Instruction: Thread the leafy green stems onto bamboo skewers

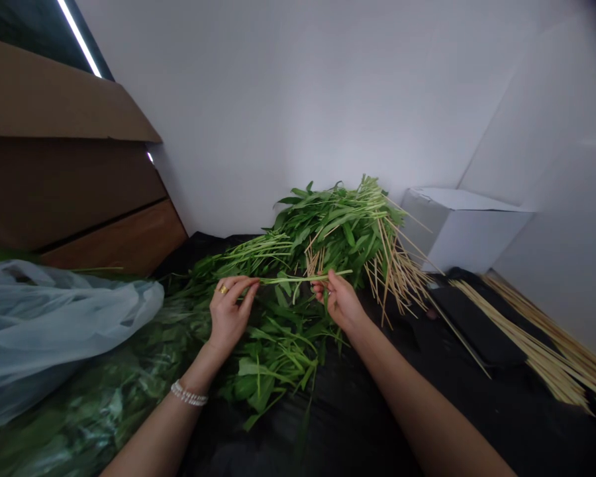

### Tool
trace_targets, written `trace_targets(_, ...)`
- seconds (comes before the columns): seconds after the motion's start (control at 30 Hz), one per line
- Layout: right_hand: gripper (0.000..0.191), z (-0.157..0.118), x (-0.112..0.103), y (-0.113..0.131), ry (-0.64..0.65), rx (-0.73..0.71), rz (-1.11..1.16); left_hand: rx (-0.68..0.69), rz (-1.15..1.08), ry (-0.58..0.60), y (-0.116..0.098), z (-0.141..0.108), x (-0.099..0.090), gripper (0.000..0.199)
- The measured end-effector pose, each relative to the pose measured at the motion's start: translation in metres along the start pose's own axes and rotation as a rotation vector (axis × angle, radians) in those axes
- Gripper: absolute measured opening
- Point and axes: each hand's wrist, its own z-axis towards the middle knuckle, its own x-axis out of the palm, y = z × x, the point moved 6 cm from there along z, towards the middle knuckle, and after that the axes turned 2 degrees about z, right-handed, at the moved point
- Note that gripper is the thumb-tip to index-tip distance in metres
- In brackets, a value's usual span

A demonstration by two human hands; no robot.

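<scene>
A few thin leafy green stems (294, 279), which look like water spinach, stretch level between my two hands. My left hand (232, 311) pinches their left end between thumb and fingertips. Near their right end, my right hand (338, 299) has its fingers closed on them, and the cut tips stick out past the thumb. Just below lies a loose heap of greens (273, 364) on the black sheet (357, 411). Behind my right hand rises a pile of greens on bamboo skewers (347, 215), the bare sticks pointing down and right.
Loose bamboo skewers (531, 344) lie at the right beside a black flat object (481, 324). A white box (477, 228) stands against the wall. At the left are a clear plastic bag (59, 324), more greens under plastic (109, 404) and a cardboard box (59, 172).
</scene>
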Motion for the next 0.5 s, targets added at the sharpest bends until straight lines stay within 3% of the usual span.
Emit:
trace_targets(0.4, 0.027, -0.005, 0.008, -0.005, 0.076, 0.065, -0.017, 0.103, 0.124, 0.143, 0.004, -0.009, 0.018, 0.012)
trace_targets(0.5, 0.026, -0.004, 0.004, -0.005, 0.019, 0.071, -0.045, 0.106, 0.155, 0.155, 0.008, -0.009, 0.02, 0.016)
